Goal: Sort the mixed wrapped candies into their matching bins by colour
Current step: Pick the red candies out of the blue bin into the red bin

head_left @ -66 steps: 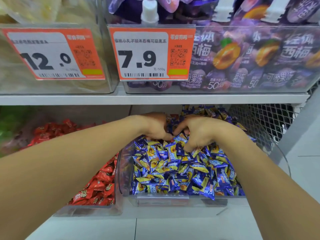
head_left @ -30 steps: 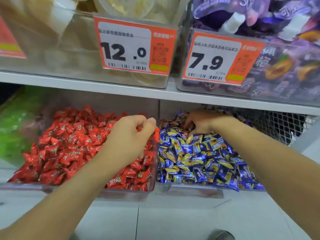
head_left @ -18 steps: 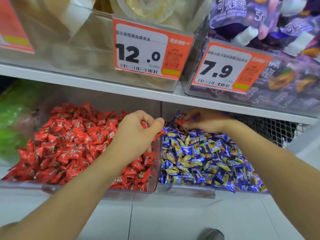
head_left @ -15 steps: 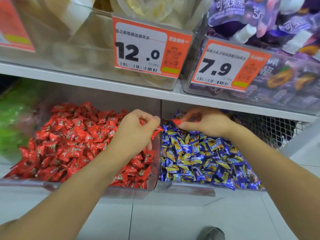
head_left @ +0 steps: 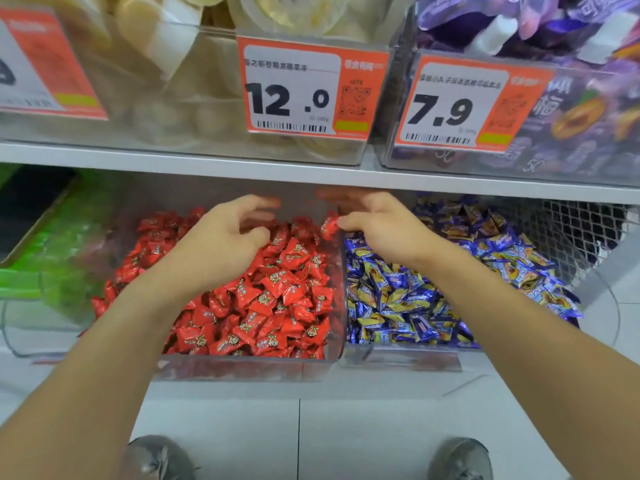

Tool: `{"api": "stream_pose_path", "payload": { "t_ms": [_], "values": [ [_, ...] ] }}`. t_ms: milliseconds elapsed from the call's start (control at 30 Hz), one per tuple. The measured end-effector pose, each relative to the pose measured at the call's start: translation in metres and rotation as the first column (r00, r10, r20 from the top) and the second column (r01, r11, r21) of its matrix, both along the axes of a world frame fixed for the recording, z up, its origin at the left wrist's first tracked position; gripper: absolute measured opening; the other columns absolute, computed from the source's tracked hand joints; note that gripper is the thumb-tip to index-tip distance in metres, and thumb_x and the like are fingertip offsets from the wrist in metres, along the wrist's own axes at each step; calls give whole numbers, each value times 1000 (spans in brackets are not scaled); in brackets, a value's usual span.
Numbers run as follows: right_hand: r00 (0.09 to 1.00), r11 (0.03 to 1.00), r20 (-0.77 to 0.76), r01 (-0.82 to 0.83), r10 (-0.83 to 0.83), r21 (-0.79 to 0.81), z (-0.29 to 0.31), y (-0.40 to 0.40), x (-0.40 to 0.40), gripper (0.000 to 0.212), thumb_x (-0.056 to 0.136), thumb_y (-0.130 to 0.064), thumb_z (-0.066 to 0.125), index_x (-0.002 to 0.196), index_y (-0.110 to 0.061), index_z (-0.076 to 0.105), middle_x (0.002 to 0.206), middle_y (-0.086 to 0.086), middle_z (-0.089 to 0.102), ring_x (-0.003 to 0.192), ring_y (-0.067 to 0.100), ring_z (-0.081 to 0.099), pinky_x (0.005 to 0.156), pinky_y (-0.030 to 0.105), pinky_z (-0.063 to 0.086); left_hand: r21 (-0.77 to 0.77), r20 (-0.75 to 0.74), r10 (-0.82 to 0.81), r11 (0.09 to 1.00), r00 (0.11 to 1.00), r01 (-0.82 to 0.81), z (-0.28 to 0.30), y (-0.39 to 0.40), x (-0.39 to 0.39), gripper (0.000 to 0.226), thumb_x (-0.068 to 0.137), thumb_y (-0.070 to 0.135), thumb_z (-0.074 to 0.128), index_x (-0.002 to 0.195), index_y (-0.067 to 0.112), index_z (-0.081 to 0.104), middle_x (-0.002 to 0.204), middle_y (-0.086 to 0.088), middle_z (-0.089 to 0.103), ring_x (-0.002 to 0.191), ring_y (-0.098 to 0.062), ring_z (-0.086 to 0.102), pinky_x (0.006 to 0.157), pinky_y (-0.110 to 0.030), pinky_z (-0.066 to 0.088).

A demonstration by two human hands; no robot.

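Left hand (head_left: pixel 221 247) spread wide, empty, hovering over red-candy bin (head_left: pixel 242 370) at frame centre. Right hand (head_left: pixel 377 230) reaching leftward across bin divider, thumb and fingers nipping stray red candy (head_left: pixel 329 226), likely for dropping among matching reds. Blue-and-yellow candies (head_left: pixel 433 292) heaped centre right.

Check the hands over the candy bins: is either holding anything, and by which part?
Left hand: nothing, fingers spread over the red candies. Right hand: a red candy sits at its thumb tip; motion blur hides whether it is pinched.
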State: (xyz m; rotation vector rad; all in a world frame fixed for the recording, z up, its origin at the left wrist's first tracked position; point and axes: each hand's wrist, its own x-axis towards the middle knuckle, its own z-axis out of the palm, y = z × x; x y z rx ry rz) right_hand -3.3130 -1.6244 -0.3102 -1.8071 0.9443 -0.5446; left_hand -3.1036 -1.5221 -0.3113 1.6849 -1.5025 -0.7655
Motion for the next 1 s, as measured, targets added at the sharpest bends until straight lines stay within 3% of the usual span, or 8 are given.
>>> {"api": "stream_pose_path", "payload": {
  "t_ms": [100, 167, 233, 300, 500, 667, 733, 1000],
  "values": [
    [968, 969, -50, 247, -247, -17, -16, -16, -23, 57, 66, -37, 66, 107, 2, 68, 117, 33, 62, 100, 52, 62, 84, 58, 52, -84, 22, 29, 996, 999, -27, 0, 3, -11, 34, 94, 5, 55, 118, 28, 63, 115, 13, 66, 110, 1, 59, 104, -20, 42],
    [949, 948, -38, 307, -311, -85, -22, -30, -37, 21, 79, -12, 65, 99, -9, 71, 111, 13, 72, 105, 36, 66, 86, 39, 57, -185, -12, 71, 980, 997, -72, 2, 5, -29, 26, 91, 9, 59, 109, 27, 65, 105, 15, 66, 99, 5, 61, 93, -12, 46],
    [935, 953, -254, 190, -249, -235, -21, -42, -49, 34, 86, 2, 58, 107, -23, 67, 117, -2, 67, 109, 18, 63, 80, 26, 52, -270, 41, 42, 962, 998, -30, -2, 6, -48, 24, 87, 19, 65, 110, 27, 65, 103, 14, 63, 95, 2, 61, 88, -18, 50],
    [826, 936, -537, -33, -172, -351, -20, -52, -49, 39, 88, -15, 67, 125, -25, 61, 132, -2, 59, 120, 16, 56, 88, 20, 42, -244, 110, -34, 968, 993, 60, -10, 2, -64, 37, 82, 35, 69, 118, 29, 60, 107, 13, 56, 95, -1, 59, 85, -23, 52],
    [538, 958, -827, -288, 163, 1, -39, -73, -3, 108, 63, -68, 79, 151, -30, 30, 151, -1, 42, 136, 24, 43, 111, 38, 36, -142, 120, -67, 986, 991, 84, -30, -9, -79, 53, 74, 39, 73, 123, 31, 55, 106, 15, 51, 77, -2, 62, 72, -27, 59],
    [329, 906, -934, -423, 138, -15, -49, -80, 18, 73, 74, -51, 79, 134, -18, 54, 129, -1, 56, 109, 22, 53, 98, 34, 44, -155, 71, -27, 987, 997, 38, -33, -13, -80, 47, 75, 31, 78, 118, 31, 58, 104, 12, 55, 81, -6, 62, 69, -26, 59],
    [329, 893, -938, -448, 109, -54, -55, -81, 17, 64, 77, -50, 76, 128, -17, 58, 126, 3, 61, 100, 22, 55, 89, 33, 48, -149, 55, -23, 988, 998, 31, -33, -13, -80, 46, 74, 32, 77, 116, 32, 58, 102, 11, 55, 79, -6, 62, 69, -27, 59],
    [658, 882, -752, -383, 52, -274, -43, -88, -12, 71, 76, -40, 77, 140, -23, 50, 140, 0, 55, 126, 22, 53, 89, 20, 34, -132, 69, -71, 988, 995, 80, -30, -14, -77, 46, 75, 36, 77, 117, 34, 57, 102, 13, 55, 79, -4, 64, 71, -26, 59]
  ]
}}
